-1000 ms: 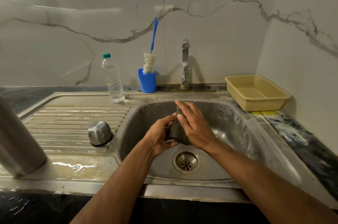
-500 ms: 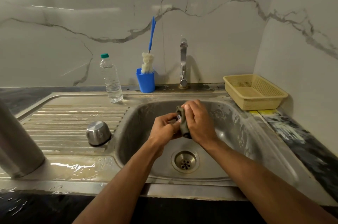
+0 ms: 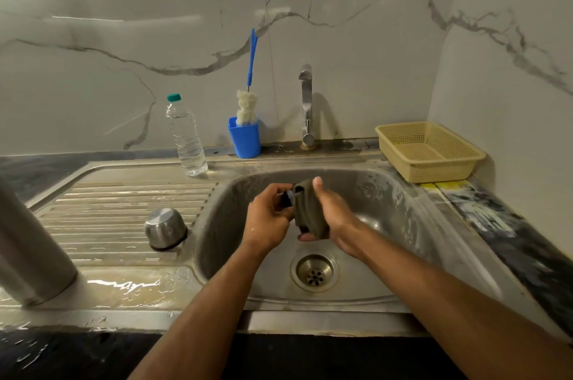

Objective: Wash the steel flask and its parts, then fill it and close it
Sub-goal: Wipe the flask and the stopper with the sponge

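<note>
Dark and small, the flask part [image 3: 286, 198] sits in the left hand [image 3: 268, 221] above the sink [image 3: 387, 224]; its fingers are curled round it, and most of it is hidden, so I cannot tell if it is a stopper or a lid. Just beside it the right hand [image 3: 333, 218] grips a grey-green scrub pad [image 3: 308, 212], thumb up and fingers folded behind, pressed against the part.

A wet, perhaps soapy part may slip from such a small hold and fall into the basin near the drain [image 3: 314, 272]; hard rubbing with the pad would be the cause, I judge.

Further out, the steel cup [image 3: 166, 227] lies mouth down on the ribbed drainer of the bench, near the sink edge; an elbow could knock it in. The flask body [image 3: 28, 246] stands at the far left beside a puddle; there it could slide if bumped. The tap [image 3: 306, 106] shows no running water.
</note>
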